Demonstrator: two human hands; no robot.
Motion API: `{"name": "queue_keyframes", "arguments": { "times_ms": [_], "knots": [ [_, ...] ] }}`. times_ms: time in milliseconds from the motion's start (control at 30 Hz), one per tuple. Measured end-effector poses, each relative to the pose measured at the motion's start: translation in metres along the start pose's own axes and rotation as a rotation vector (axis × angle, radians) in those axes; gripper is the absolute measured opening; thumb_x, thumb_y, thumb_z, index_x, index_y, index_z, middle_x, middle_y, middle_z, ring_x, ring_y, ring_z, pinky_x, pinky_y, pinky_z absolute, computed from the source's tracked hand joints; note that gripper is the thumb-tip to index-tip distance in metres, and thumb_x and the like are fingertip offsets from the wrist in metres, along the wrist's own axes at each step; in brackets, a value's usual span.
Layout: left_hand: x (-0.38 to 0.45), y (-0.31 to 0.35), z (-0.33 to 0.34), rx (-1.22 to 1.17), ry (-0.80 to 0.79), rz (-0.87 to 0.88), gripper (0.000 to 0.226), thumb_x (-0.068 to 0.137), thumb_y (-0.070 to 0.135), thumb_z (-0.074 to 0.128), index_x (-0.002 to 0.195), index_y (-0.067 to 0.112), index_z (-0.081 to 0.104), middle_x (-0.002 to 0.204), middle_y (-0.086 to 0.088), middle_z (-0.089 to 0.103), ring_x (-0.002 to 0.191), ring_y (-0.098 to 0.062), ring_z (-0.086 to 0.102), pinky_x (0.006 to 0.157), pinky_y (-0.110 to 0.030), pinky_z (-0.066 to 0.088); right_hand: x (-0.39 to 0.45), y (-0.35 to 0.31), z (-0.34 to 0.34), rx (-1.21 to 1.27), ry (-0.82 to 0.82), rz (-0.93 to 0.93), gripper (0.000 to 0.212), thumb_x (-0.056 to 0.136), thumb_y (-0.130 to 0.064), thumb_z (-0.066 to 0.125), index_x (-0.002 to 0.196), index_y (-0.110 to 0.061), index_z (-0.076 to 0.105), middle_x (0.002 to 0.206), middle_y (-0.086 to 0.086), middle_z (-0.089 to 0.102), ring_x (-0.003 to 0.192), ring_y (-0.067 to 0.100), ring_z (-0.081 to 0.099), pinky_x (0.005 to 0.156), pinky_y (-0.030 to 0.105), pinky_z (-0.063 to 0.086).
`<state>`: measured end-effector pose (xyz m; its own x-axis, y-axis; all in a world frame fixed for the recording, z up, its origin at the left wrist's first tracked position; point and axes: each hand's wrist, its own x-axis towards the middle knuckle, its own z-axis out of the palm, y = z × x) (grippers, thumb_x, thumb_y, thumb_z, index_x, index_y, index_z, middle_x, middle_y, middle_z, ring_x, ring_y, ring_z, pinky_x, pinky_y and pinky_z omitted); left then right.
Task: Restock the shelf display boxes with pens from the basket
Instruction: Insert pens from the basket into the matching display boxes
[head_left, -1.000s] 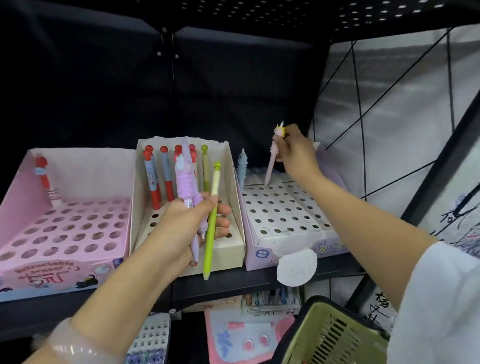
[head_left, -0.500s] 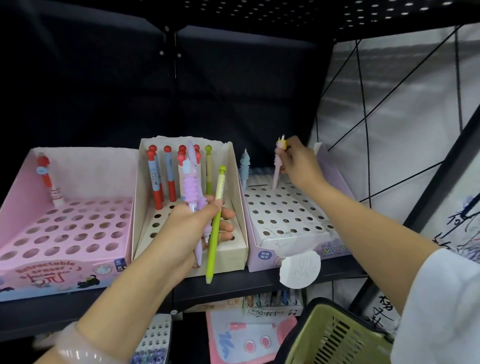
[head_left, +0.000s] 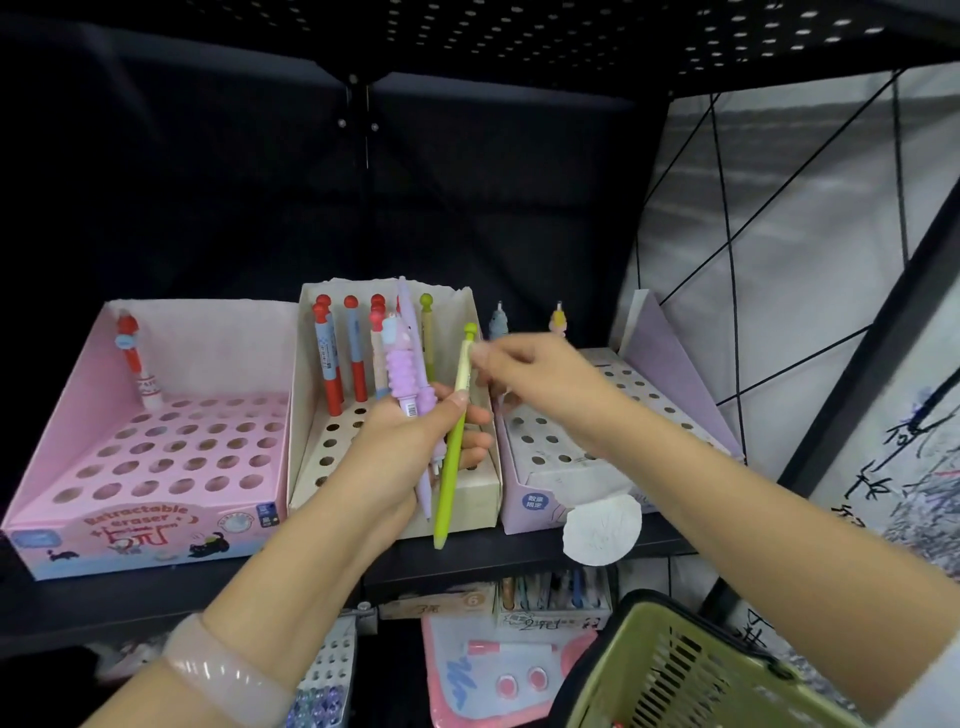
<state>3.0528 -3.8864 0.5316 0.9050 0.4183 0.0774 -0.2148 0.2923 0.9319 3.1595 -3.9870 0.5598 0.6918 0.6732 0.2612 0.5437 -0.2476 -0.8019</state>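
Note:
My left hand (head_left: 410, 457) is shut on a bunch of pens, held in front of the cream middle display box (head_left: 475, 501): a green pen (head_left: 453, 467) and lilac knobbly pens (head_left: 404, 366). My right hand (head_left: 535, 374), blurred, has its fingertips at the green pen's upper end; a grip cannot be made out. In the lilac right display box (head_left: 670, 364) stand a pink pen with a yellow top (head_left: 558, 322) and a grey-blue pen (head_left: 497, 323). The green basket (head_left: 675, 670) sits at the lower right.
Red-capped pens (head_left: 327, 364) stand in the cream box's back rows. The pink eraser box (head_left: 156, 525) at left holds one red-topped item (head_left: 136, 364). A round white tag (head_left: 602, 530) hangs off the shelf edge. More stationery (head_left: 493, 675) lies on the shelf below.
My right hand left the pink pen standing in the lilac box's back row and moved left to the top of the green pen. My left hand stayed put.

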Motion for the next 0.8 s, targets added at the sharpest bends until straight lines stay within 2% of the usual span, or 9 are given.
{"name": "queue_keyframes", "arguments": {
  "times_ms": [33,100,233,333,400,500,567,700,800],
  "knots": [
    [-0.001,0.000,0.002,-0.008,-0.001,0.000,0.013,0.092,0.004,0.050,0.080,0.003,0.054,0.057,-0.005,0.068,0.048,-0.014,0.064,0.048,-0.023,0.055,-0.006,-0.003,0.004,0.041,-0.076,0.003,0.026,0.092,-0.033,0.055,0.076,-0.017,0.067,0.068,-0.002,0.060,0.065,0.008,0.053,0.064,0.023,0.047],
    [-0.002,0.000,0.002,-0.031,0.012,-0.006,0.012,0.092,0.006,0.051,0.082,0.001,0.055,0.059,-0.008,0.068,0.051,-0.016,0.066,0.049,-0.024,0.055,-0.008,-0.006,0.008,0.079,-0.064,-0.028,0.024,0.094,-0.027,0.053,0.075,-0.015,0.062,0.063,-0.005,0.056,0.060,0.006,0.052,0.060,0.021,0.046],
    [-0.003,0.004,-0.012,0.010,0.135,-0.012,0.010,0.094,0.011,0.051,0.091,0.002,0.053,0.083,-0.017,0.067,0.059,-0.019,0.068,0.051,-0.026,0.057,0.017,-0.023,-0.003,0.262,0.274,-0.046,0.024,0.100,-0.023,0.040,0.077,-0.017,0.044,0.061,0.001,0.055,0.046,0.007,0.057,0.045,0.019,0.048],
    [-0.005,0.009,-0.023,0.067,0.204,-0.015,0.014,0.095,0.016,0.050,0.085,0.007,0.053,0.077,-0.012,0.062,0.039,-0.009,0.053,0.037,-0.017,0.046,0.042,-0.030,-0.008,-0.003,0.453,-0.144,0.019,0.100,-0.027,0.039,0.088,-0.013,0.044,0.067,0.007,0.060,0.057,0.019,0.065,0.058,0.037,0.057],
    [-0.007,0.013,-0.028,0.056,0.202,-0.035,0.015,0.096,0.020,0.048,0.085,0.009,0.050,0.070,-0.010,0.059,0.033,-0.007,0.042,0.032,-0.014,0.034,0.051,-0.029,0.000,-0.298,0.427,-0.186,0.023,0.100,-0.029,0.038,0.100,-0.007,0.044,0.075,0.013,0.061,0.065,0.030,0.063,0.061,0.044,0.052],
    [-0.010,0.018,-0.037,0.064,0.152,-0.029,0.014,0.098,0.025,0.043,0.092,0.013,0.048,0.069,-0.010,0.055,0.034,-0.007,0.035,0.032,-0.013,0.026,0.058,-0.022,0.014,-0.554,0.364,-0.211,0.026,0.100,-0.029,0.037,0.102,-0.004,0.044,0.063,0.002,0.047,0.058,0.026,0.050,0.053,0.032,0.035],
    [-0.012,0.020,-0.042,0.078,0.130,-0.023,0.014,0.098,0.027,0.041,0.097,0.015,0.048,0.070,-0.009,0.057,0.034,-0.008,0.035,0.032,-0.015,0.026,0.061,-0.021,0.016,-0.550,0.341,-0.210,0.020,0.100,-0.028,0.039,0.094,-0.008,0.043,0.059,-0.001,0.043,0.057,0.025,0.049,0.053,0.031,0.035],
    [-0.014,0.019,-0.048,0.069,0.134,-0.018,0.011,0.098,0.025,0.042,0.097,0.016,0.048,0.070,-0.008,0.057,0.035,-0.008,0.036,0.031,-0.015,0.028,0.061,-0.026,0.015,-0.445,0.326,-0.177,0.020,0.099,-0.026,0.040,0.091,-0.008,0.044,0.074,0.014,0.063,0.068,0.033,0.063,0.063,0.040,0.052],
    [-0.015,0.018,-0.048,0.058,0.138,-0.012,0.011,0.098,0.024,0.043,0.096,0.014,0.048,0.069,-0.008,0.057,0.035,-0.008,0.037,0.032,-0.015,0.029,0.058,-0.024,0.016,-0.526,0.282,-0.137,0.022,0.099,-0.028,0.040,0.090,-0.008,0.044,0.075,0.012,0.059,0.070,0.032,0.060,0.062,0.038,0.049]
  ]
}}
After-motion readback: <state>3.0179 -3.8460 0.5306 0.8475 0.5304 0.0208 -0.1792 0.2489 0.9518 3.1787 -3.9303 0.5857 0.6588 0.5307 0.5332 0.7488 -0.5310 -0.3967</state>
